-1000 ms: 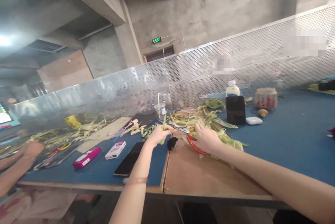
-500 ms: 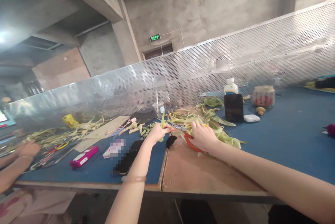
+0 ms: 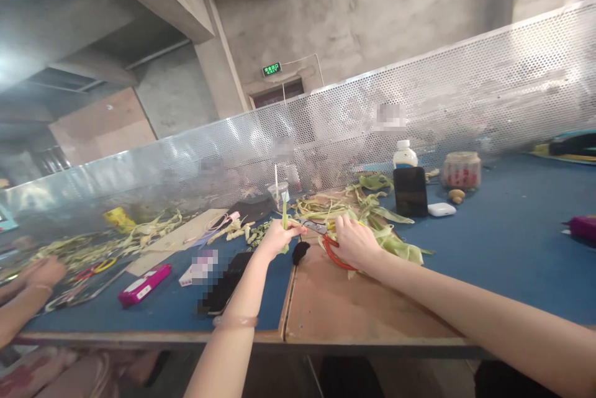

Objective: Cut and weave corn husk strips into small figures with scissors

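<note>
My left hand [image 3: 274, 240] is closed on a narrow strip of green corn husk [image 3: 285, 210], which stands up from between the fingers. My right hand [image 3: 357, 241] is wrapped round a pair of scissors with orange-red handles [image 3: 331, 253]. The metal blades point left, close to the left fingertips; whether they touch the strip I cannot tell. A small black fluffy thing [image 3: 300, 253] is just below the blades. Loose corn husks [image 3: 403, 248] lie under and beyond my right hand, and more dry strips [image 3: 321, 205] are heaped behind.
A phone [image 3: 410, 192] stands upright before a white bottle [image 3: 405, 154], with an earbud case [image 3: 441, 209] and a jar [image 3: 460, 170] alongside. Left lie a magenta packet [image 3: 145, 285] and a dark flat object [image 3: 228, 286]. Another person's hands [image 3: 46, 272] work at far left. A perforated metal screen [image 3: 326, 131] runs behind.
The whole view has shifted slightly, so things appear a little further left. Both hands keep nearly the same pose, still holding the husk strip and the scissors.
</note>
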`<state>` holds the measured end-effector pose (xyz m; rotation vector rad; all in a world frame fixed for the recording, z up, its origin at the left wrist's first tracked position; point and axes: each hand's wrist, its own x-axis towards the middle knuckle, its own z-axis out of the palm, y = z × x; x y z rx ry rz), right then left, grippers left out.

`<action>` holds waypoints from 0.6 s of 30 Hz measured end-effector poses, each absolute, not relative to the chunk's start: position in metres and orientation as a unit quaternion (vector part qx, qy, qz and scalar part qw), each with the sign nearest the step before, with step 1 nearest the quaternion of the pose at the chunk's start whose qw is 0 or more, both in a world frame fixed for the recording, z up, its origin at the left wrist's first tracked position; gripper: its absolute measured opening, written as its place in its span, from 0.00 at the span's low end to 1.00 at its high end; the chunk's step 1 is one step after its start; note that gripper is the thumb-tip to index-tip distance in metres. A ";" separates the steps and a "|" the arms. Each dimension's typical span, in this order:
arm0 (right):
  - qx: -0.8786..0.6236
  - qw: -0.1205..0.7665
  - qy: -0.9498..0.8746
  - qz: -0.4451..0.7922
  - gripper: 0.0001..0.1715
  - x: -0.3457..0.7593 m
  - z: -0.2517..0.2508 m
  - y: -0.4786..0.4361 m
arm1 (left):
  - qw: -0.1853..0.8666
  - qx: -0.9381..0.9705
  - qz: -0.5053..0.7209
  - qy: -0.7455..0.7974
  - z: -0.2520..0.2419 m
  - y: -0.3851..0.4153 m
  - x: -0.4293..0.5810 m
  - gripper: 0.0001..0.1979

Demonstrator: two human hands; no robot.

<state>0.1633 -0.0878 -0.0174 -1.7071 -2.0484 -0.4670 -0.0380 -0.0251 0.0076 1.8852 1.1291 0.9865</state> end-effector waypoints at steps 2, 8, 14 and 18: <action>-0.616 0.220 -0.735 -0.176 0.21 0.163 -0.018 -0.087 | 0.359 0.729 0.385 0.438 0.008 -0.026 -0.037 0.19; -0.613 0.221 -0.734 -0.193 0.21 0.163 -0.022 -0.083 | 0.366 0.728 0.394 0.425 0.010 -0.029 -0.035 0.18; -0.610 0.228 -0.734 -0.196 0.20 0.164 -0.023 -0.083 | 0.367 0.727 0.391 0.428 0.008 -0.028 -0.035 0.19; -0.614 0.229 -0.728 -0.204 0.20 0.163 -0.022 -0.083 | 0.360 0.733 0.391 0.425 0.007 -0.027 -0.035 0.19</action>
